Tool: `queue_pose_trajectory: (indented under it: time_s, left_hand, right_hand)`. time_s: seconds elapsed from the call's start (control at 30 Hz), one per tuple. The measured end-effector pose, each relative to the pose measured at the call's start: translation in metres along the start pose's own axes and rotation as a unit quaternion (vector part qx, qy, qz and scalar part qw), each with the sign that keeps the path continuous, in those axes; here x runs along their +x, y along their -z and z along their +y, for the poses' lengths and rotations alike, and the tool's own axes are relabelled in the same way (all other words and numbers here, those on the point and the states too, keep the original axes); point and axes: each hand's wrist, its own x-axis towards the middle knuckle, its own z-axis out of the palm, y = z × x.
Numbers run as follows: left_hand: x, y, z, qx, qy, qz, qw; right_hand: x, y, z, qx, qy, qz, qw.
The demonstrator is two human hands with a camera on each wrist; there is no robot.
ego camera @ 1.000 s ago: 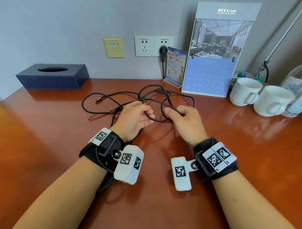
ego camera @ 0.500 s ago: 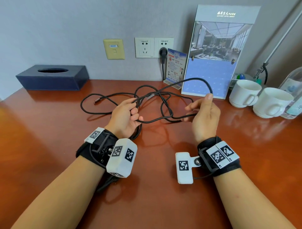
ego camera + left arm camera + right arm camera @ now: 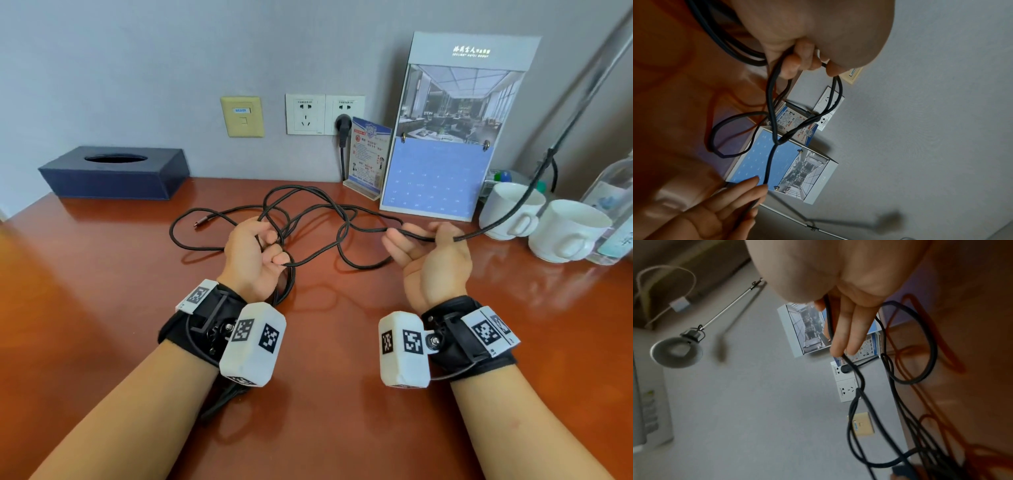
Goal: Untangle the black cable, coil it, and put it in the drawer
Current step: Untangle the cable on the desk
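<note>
Two white mugs [image 3: 568,230] stand on my red-brown desk [image 3: 102,308], right of the calendar stand [image 3: 442,137]. The black cable [image 3: 308,253] sprawls before it, running left-right; my left hand [image 3: 253,260] clutches loops, my right hand [image 3: 435,263] pinches a strand.

You face a reddish-brown wooden desk [image 3: 102,308] pushed against a grey wall [image 3: 137,51], its glossy top catching soft reflections. Take the white double socket [image 3: 324,114] on that wall as your landmark: a black plug [image 3: 343,124] sits in its right half, and a beige wall plate [image 3: 242,117] is just to its left. Further left and lower, a dark blue tissue box [image 3: 113,173] rests on the desk. Right of the socket a small leaflet stand [image 3: 368,156] and a tall desk calendar [image 3: 448,130] lean by the wall, then two white mugs [image 3: 568,229]. A desk lamp [image 3: 677,352] reaches over from the far right.
</note>
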Motion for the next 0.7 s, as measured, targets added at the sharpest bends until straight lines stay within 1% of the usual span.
queue_pose_trajectory:
  time_s: [0.07, 0.17, 0.23, 0.33, 0.43, 0.5, 0.57, 0.63, 0.7]
  left_hand:
    - [0.0, 0.0, 0.001, -0.009, 0.009, -0.011, 1.0]
    - [-0.006, -0.005, 0.0, -0.011, 0.077, -0.05, 0.996]
    - [-0.011, -0.009, -0.001, -0.003, 0.109, -0.078, 0.991]
    - [-0.014, -0.01, -0.003, 0.046, 0.123, -0.12, 0.984]
    - [-0.014, -0.011, -0.007, 0.087, 0.109, -0.155, 0.978]
    - [-0.014, -0.013, -0.011, 0.096, 0.095, -0.181, 0.974]
    - [-0.016, -0.014, -0.015, 0.108, 0.09, -0.22, 0.965]
    - [-0.018, -0.015, -0.017, 0.137, 0.08, -0.265, 0.951]
    - [-0.02, -0.016, -0.018, 0.177, 0.067, -0.285, 0.94]
  right_hand:
    - [-0.001, -0.002, 0.002, -0.009, -0.026, -0.035, 0.999]
    - [-0.006, -0.007, 0.005, 0.008, -0.086, -0.087, 0.992]
    - [-0.009, -0.01, 0.005, 0.041, -0.135, -0.1, 0.985]
    - [-0.012, -0.013, 0.004, 0.056, -0.186, -0.097, 0.976]
    - [-0.014, -0.013, 0.008, 0.03, -0.204, -0.114, 0.972]
    - [-0.018, -0.014, 0.012, -0.017, -0.201, -0.142, 0.969]
    - [-0.025, -0.016, 0.015, -0.093, -0.201, -0.178, 0.959]
    - [-0.031, -0.016, 0.017, -0.183, -0.207, -0.22, 0.936]
    - [-0.032, -0.015, 0.019, -0.292, -0.201, -0.244, 0.903]
